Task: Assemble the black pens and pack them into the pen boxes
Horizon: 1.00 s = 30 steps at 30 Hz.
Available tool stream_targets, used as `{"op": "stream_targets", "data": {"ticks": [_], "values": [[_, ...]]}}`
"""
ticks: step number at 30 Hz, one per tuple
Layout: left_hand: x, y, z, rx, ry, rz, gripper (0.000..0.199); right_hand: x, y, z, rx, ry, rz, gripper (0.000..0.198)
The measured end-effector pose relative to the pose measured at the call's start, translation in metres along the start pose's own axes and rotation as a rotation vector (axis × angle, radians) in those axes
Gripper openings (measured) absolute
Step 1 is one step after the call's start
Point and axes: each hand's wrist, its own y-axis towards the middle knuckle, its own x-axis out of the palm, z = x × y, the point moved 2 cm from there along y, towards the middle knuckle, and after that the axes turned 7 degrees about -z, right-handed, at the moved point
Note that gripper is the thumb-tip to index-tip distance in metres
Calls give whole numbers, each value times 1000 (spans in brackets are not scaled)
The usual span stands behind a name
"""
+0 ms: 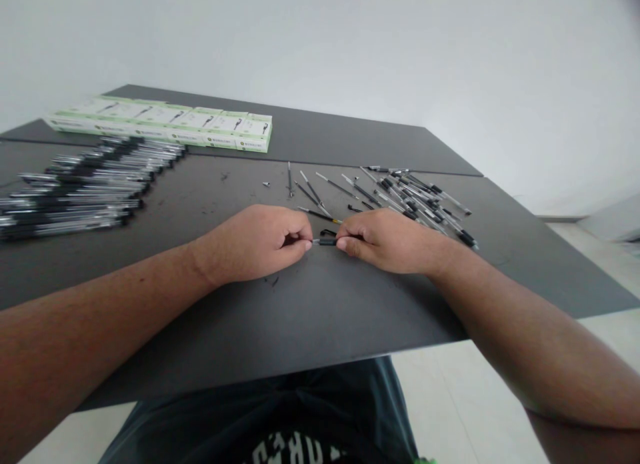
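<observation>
Between my two hands, just above the dark table, lies a pen (327, 241) with a black grip section showing. My left hand (273, 241) pinches its small pale tip end between thumb and forefinger. At the other end, my right hand (377, 241) closes its fingertips around the black part; the rest of the pen is hidden in that hand. A black pen cap (328, 233) lies just behind the pen. Several loose refills (310, 191) are scattered beyond my hands, one with a yellow part (323, 215) close to my fingers.
A loose heap of clear pen barrels with black grips (420, 201) lies to the right. On the left is a large pile of pens (95, 184). Behind it stands a row of green and white boxes (165, 122). A small metallic tip (267, 184) sits mid-table (240, 324).
</observation>
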Motion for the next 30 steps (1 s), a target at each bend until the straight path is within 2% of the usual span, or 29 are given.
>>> {"op": "stream_targets", "data": {"ticks": [7, 11, 17, 22, 30], "values": [[0, 1, 0, 14, -8, 15, 20, 1, 0, 3, 50, 53, 33, 17], [0, 0, 0, 18, -19, 14, 20, 1, 1, 1, -5, 5, -2, 27], [0, 0, 0, 27, -25, 28, 21, 1, 1, 2, 52, 63, 31, 14], [0, 0, 0, 25, -29, 27, 20, 0, 2, 1, -24, 1, -1, 30], [2, 0, -2, 24, -29, 33, 19, -1, -2, 2, 83, 54, 48, 16]]}}
